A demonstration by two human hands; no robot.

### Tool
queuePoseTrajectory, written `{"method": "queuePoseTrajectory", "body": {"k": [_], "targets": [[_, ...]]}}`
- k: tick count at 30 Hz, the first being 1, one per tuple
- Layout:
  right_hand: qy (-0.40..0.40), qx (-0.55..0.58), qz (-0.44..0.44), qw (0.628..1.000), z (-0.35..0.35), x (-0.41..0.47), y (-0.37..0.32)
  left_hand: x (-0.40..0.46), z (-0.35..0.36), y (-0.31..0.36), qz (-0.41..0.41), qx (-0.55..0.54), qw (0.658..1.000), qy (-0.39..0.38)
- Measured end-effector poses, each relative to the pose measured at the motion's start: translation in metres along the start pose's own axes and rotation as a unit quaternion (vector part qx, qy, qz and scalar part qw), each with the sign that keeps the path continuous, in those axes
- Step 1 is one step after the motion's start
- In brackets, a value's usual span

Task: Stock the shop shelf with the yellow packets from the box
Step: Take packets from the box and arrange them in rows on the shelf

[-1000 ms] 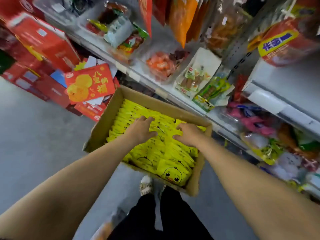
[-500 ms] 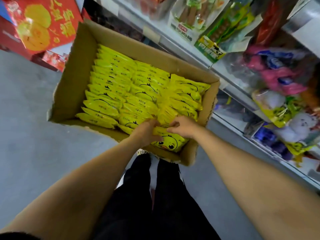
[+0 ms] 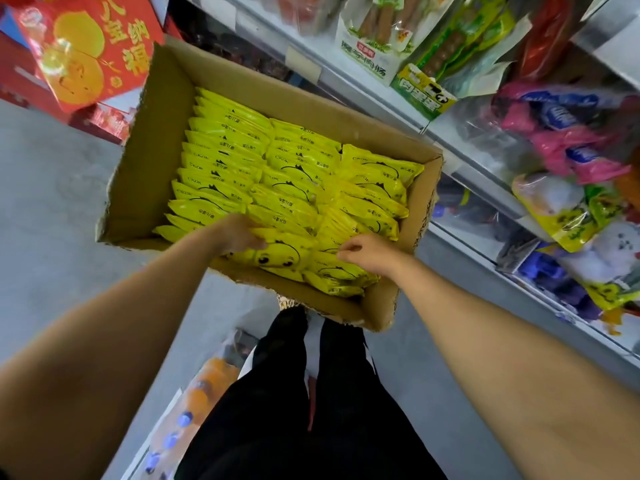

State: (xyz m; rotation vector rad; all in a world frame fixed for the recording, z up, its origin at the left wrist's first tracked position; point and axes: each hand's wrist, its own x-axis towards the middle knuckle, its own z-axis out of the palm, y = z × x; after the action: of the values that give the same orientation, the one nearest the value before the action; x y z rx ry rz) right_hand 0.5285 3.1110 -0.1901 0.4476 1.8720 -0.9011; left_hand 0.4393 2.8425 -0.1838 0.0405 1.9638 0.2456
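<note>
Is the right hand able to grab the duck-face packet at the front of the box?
Probably yes. The right hand rests on the yellow packets just beside the duck-face packet, and the box is open on top. Only the left hand already holds it.

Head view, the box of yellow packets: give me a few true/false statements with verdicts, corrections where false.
1. The cardboard box is nearly empty. False: rows of yellow packets fill it.
2. Both hands are at the near end of the box. True: the left hand and the right hand are on the nearest packets.
3. The packet with the duck face lies between the two hands. True.
4. The box stands on a shelf. False: it sits low beside the shelf edge, over the grey floor.
5. The right hand is holding a packet up at the shelf. False: it is down in the box.
</note>
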Motion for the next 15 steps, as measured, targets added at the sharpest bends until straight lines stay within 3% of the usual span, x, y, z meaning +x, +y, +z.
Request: {"method": "queuePoseTrajectory", "body": {"k": [6,10,15], "targets": [[0.008,-0.060,0.016,0.998,0.024,0.005,0.004,-0.004,-0.017,-0.030,-0.062,-0.213,0.974,0.033],[0.091,-0.097,0.007,0.991,0.041,0.005,0.010,-0.010,-0.012,-0.019,-0.055,-0.362,0.931,0.005],[0.118,-0.143,0.023,0.982,0.046,0.006,0.010,-0.021,-0.013,-0.013,-0.048,-0.449,0.892,0.002]]}}
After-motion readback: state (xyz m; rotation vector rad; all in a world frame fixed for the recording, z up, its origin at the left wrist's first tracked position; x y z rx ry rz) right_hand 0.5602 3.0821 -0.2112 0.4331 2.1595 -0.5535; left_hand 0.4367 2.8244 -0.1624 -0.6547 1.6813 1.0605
